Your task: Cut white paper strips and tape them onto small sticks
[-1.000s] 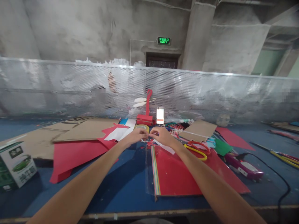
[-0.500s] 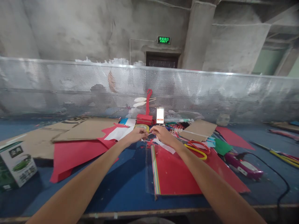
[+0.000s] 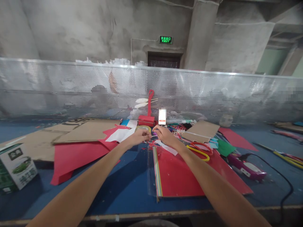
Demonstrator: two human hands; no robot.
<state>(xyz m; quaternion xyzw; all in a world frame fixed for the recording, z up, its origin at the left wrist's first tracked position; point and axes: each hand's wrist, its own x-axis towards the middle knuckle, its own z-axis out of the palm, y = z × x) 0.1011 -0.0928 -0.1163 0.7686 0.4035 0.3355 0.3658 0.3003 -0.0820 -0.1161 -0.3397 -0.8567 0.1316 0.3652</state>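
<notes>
A thin pale strip is between the two hands, above the middle of the table. The left hand has its thumb and fingers pinched together on one end of it. The right hand is at the other end with its fingers bent; whether they grip the strip is too small to tell. A small purple bit shows by the right fingertips.

Just behind the left hand lies a roll of yellowish tape, with white paper beside it. Farther back are a red box and an upright phone. Nearer the person, scissors with red and yellow handles lie on a stack of red sheets. Flat cardboard and a green-and-white carton are on the left; a purple device with a black cable is on the right. A perforated metal panel stands behind everything on the table.
</notes>
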